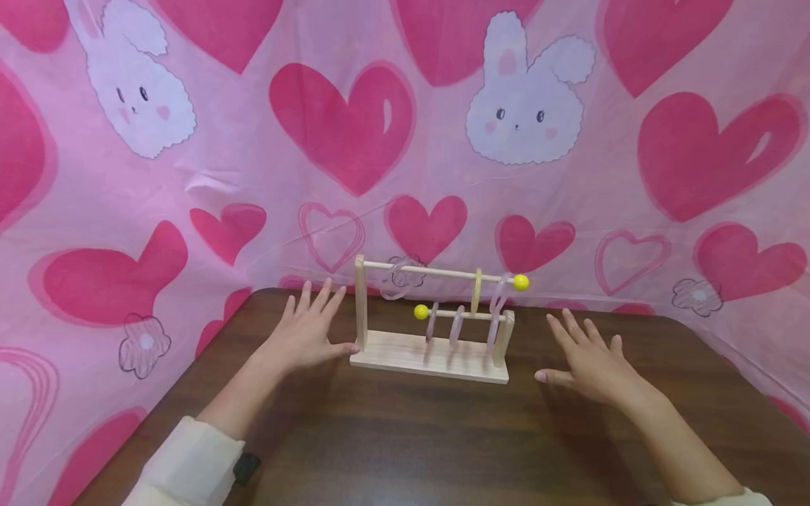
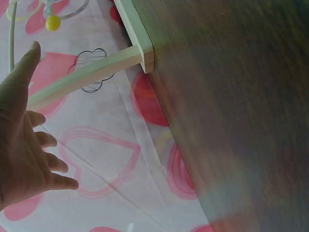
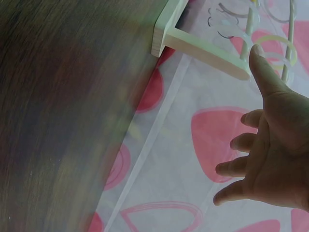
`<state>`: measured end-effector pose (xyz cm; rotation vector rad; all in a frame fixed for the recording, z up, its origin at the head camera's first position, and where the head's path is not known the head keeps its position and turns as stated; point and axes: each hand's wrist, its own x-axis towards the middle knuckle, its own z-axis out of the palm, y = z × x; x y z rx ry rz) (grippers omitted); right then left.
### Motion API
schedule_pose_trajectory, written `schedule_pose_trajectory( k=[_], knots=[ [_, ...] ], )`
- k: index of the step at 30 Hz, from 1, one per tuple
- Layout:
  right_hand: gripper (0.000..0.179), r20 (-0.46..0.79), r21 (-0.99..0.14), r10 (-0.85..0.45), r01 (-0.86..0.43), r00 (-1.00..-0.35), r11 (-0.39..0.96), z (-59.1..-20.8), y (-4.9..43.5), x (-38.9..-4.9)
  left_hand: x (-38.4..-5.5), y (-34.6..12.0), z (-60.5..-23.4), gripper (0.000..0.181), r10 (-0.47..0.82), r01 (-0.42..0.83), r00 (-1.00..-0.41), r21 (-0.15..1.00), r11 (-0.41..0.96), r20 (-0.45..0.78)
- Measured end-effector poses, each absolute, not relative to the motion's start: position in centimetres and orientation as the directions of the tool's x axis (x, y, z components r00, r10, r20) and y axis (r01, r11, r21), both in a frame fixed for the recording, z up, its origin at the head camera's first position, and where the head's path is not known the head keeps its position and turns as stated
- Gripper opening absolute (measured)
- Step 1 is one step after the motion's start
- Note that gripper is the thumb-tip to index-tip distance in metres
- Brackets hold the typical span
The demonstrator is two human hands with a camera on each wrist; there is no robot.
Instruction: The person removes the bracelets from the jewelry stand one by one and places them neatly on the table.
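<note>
A pale wooden two-rod rack point(image 1: 430, 360) stands on the table between the two hands, just beside the left hand point(image 1: 306, 334) and a little farther from the right hand point(image 1: 591, 358). Both hands are empty, fingers spread and thumbs pointing inward at the rack. The left thumb tip lies at the near end of its base; whether it touches, I cannot tell. The right thumb stops short of the other end.

The tall post point(image 1: 361, 306) rises beside the left hand and carries the upper rod, which ends in a round yellow ball point(image 1: 521, 282) toward the right hand. A thin yellow ring point(image 1: 477, 299) hangs on that rod, with pale translucent rings to either side. The short post point(image 1: 503, 341), nearer the right hand, carries the lower rod, with three pale purplish rings point(image 1: 456, 327) and a second yellow ball point(image 1: 420, 312) toward the left hand.

Beneath both hands spreads a dark brown wood-grain table point(image 1: 354, 450); beyond the fingertips hangs a pink heart-and-rabbit-patterned cloth point(image 1: 443, 169).
</note>
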<state>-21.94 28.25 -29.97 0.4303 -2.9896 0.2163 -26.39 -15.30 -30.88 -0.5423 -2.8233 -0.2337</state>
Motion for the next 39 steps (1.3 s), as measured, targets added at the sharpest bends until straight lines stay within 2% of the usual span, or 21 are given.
schedule_pose_trajectory(
  k=[13, 22, 32, 39],
  knots=[
    [0.105, 0.133, -0.135, -0.275, -0.292, -0.952, 0.947, -30.0, 27.9, -22.2, -26.7, -15.2, -30.8, 0.102, 0.332, 0.387, -0.896, 0.153, 0.909, 0.294],
    [0.102, 0.169, -0.156, -0.300, -0.326, -0.939, 0.932, -30.0, 27.5, -22.4, -27.5, -14.7, -29.9, 0.100, 0.357, 0.493, -0.818, 0.232, 0.838, 0.450],
    [0.103, 0.173, -0.167, -0.307, -0.336, -0.936, 0.927, -30.1, 27.1, -22.6, -28.7, -12.5, -29.1, 0.093, 0.272, 0.548, -0.816, 0.530, 0.647, 0.511],
    [0.103, 0.175, -0.165, -0.313, -0.342, -0.933, 0.925, -30.1, 26.7, -22.7, -29.4, -11.2, -28.8, 0.088, 0.227, 0.595, -0.776, 0.561, 0.576, 0.589]
  ],
)
